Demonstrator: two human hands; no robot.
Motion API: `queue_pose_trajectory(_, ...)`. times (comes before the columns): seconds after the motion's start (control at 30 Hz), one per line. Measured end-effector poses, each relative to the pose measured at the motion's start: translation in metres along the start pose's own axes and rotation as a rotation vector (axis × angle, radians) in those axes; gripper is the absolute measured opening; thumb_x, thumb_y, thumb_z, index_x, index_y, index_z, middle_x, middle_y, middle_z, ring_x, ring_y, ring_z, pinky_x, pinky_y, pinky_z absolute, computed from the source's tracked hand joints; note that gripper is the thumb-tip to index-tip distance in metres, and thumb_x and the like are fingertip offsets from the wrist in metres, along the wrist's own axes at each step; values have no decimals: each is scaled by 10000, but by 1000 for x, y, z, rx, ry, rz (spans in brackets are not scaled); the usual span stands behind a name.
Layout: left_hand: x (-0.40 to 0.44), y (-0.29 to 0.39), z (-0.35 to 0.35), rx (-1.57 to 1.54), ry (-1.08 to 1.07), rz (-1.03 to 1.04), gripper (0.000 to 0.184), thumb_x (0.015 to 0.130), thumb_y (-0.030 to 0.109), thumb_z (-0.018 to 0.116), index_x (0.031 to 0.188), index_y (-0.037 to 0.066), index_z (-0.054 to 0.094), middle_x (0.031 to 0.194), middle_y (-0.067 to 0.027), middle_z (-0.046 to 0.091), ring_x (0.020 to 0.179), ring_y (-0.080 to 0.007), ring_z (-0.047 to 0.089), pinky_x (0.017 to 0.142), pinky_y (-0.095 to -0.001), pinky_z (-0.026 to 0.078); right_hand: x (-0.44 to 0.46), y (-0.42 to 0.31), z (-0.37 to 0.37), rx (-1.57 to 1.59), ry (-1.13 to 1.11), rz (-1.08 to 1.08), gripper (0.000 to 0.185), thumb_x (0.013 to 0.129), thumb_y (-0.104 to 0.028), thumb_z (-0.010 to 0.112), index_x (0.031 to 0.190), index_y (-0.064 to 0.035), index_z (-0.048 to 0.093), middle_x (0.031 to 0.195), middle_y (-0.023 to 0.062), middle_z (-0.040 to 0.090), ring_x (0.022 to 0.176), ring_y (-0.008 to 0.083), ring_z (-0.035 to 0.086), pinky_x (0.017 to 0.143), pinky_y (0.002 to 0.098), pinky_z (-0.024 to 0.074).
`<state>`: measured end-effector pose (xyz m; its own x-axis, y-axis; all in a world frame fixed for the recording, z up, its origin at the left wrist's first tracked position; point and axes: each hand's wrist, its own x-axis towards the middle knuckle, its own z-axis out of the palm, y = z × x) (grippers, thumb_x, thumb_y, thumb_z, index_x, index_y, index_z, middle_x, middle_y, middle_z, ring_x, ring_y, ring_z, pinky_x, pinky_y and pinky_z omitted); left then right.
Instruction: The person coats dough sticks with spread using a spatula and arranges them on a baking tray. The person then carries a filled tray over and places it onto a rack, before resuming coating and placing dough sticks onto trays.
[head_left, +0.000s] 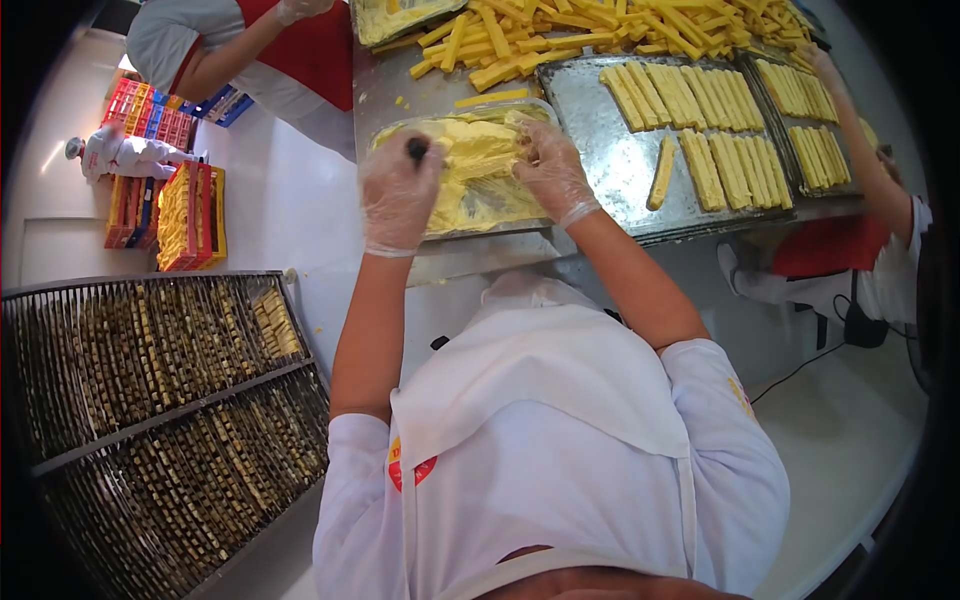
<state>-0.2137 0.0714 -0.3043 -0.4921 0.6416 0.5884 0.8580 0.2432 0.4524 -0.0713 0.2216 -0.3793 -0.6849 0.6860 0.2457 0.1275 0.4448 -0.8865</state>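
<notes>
1. The left hand [400, 190], in a clear plastic glove, is closed around a dark, rounded handle [417, 148]; the rest of what it grips is hidden.
2. The right hand [550, 168], gloved the same way, has its fingers curled together at the end of a pale yellow, cream-smeared piece [480, 138]. How firmly they close on it cannot be told.
3. Both hands are over a shallow rectangular metal tray [460, 235], its inside coated with soft yellow cream [485, 200]. The cream-smeared piece lies across it, between the hands.
4. A single yellow stick [490, 98] lies just beyond the tray's far edge, on the metal table [385, 90]. Farther back is a loose heap of yellow sticks [600, 25], beside another cream-smeared tray [400, 18].
5. To the right, a flat dark metal sheet [600, 150] bears two rows of coated yellow sticks [735, 170], with one tilted stick [661, 172] apart at the near row's left end.
6. Beyond it, a second dark sheet [845, 188] holds more sticks, near a co-worker's arm [860, 140].
7. At the lower left stands a large dark rack [150, 430] of closely spaced layers.
</notes>
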Motion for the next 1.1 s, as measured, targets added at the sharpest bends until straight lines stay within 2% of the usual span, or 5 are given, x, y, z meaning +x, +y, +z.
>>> queue_pose_trajectory(0.1,14,31,-9,-159,-100,11,141,845,89,755,912,1,666,720,-73,668,653,-135,640,631,-294,519,-1,3,3,-5,-18,-155,636,772,95,631,1372,-92,531,1220,120,582,999,223,610,855,298,529)
queue_pose_trajectory(0.37,11,-8,-14,-887,120,-689,185,887,104,717,991,-16,622,833,-50,647,662,-123,629,640,-231,541,-6,2,3,-72,30,-284,812,774,125,604,1497,-159,367,1398,135,492,1191,316,548,921,343,542)
queue_pose_trajectory(0.57,1,-19,-16,-198,23,-233,150,813,120,755,862,6,670,711,-127,656,638,-198,629,638,-323,504,-6,6,5,-57,61,-305,747,774,88,582,1465,-153,429,1318,156,545,1111,331,585,898,362,540)
queue_pose_trajectory(0.77,-6,-9,-21,-692,-10,-396,62,896,15,686,946,5,649,873,-29,636,789,-112,592,712,-262,503,-15,13,6,-221,-34,-359,101,780,-76,653,865,-23,655,926,149,626,877,339,625,753,381,522)
queue_pose_trajectory(1.1,-6,-35,-28,-700,-13,-414,110,935,58,684,1021,19,628,945,-42,623,822,-102,596,715,-235,511,-63,17,-92,235,532,77,209,758,-15,757,967,-23,738,985,87,657,823,151,646,712,272,555)
